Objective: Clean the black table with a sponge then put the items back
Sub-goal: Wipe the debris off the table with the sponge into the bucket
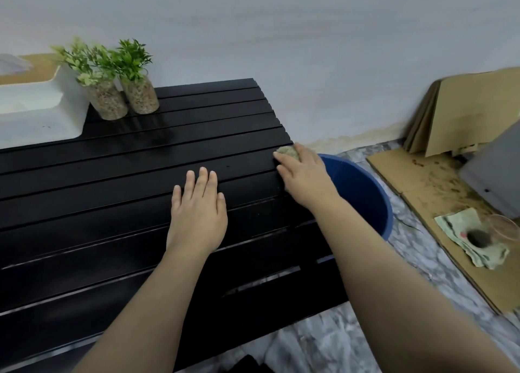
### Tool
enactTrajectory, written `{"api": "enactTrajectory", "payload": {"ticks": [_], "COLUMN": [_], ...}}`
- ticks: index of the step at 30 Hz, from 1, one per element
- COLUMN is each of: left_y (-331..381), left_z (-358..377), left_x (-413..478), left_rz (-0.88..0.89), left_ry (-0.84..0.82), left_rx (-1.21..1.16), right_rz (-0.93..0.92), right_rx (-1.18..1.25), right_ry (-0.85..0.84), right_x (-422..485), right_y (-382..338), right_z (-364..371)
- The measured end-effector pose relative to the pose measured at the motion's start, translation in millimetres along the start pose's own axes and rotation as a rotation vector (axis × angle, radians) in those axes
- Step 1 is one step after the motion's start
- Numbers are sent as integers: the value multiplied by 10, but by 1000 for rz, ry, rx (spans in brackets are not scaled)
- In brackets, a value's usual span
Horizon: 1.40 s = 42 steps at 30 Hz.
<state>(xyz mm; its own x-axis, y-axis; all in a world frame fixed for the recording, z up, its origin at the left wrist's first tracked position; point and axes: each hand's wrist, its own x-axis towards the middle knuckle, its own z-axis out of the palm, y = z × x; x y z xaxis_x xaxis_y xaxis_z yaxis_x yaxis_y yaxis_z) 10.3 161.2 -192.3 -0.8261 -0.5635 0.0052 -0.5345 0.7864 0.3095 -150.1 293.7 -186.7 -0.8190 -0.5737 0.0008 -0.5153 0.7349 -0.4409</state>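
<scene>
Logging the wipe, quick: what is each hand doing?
Left hand: open, flat on the black slatted table.
Right hand: closed on the tan sponge.

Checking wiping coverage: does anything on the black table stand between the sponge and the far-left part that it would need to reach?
Yes. The sponge in the right hand sits at the black table's right edge. Two potted plants and a white tray occupy the far-left corner; the left hand lies flat mid-table.

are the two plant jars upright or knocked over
Upright. Both plant jars stand on their bases on the black table, leaves pointing up, beside the white tray.
</scene>
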Motion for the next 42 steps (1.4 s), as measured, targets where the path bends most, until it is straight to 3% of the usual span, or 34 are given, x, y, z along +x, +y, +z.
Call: {"api": "enactTrajectory", "payload": {"ticks": [3,6,11,13,16,19,23,28,32,34,37,39,42], "left_y": [5,5,1,-2,0,-2,-12,-6,-8,-12,-5,-4,-5], "left_z": [1,7,10,11,11,12,13,9,19,19,17,18,16], "left_x": [5,17,6,15,13,12,4,15,19,14,-1,3,8], "left_rz": [3,5,4,6,5,5,10,2,1,3,2,1,-6], "left_ry": [-1,0,-1,5,3,10,9,1,4,10,17,23,14], "left_rx": [-2,-6,1,-3,-5,-10,-13,-13,-24,-23,-27,-29,-40], "right_rz": [147,76,-233,-263,-270,-278,-150,83,-53,-173,-276,-218,-95], "right_rx": [89,217,205,192,-34,-201,-172,197,390,341,-86,-205,-136], "right_ry": [103,157,-31,-135,-251,-77,94,118,248,161,39,41,55], "right_x": [19,-129,-584,-624,-592,-710,-401,-38,-281,-429,-439,-241,143], "right_y": [211,188,-158,-270,-382,-418,-155,72,-173,-356,-471,-432,-310], "right_z": [-166,-468,-868,-887,-446,107,113,-126,-312,-243,122,222,170]}}
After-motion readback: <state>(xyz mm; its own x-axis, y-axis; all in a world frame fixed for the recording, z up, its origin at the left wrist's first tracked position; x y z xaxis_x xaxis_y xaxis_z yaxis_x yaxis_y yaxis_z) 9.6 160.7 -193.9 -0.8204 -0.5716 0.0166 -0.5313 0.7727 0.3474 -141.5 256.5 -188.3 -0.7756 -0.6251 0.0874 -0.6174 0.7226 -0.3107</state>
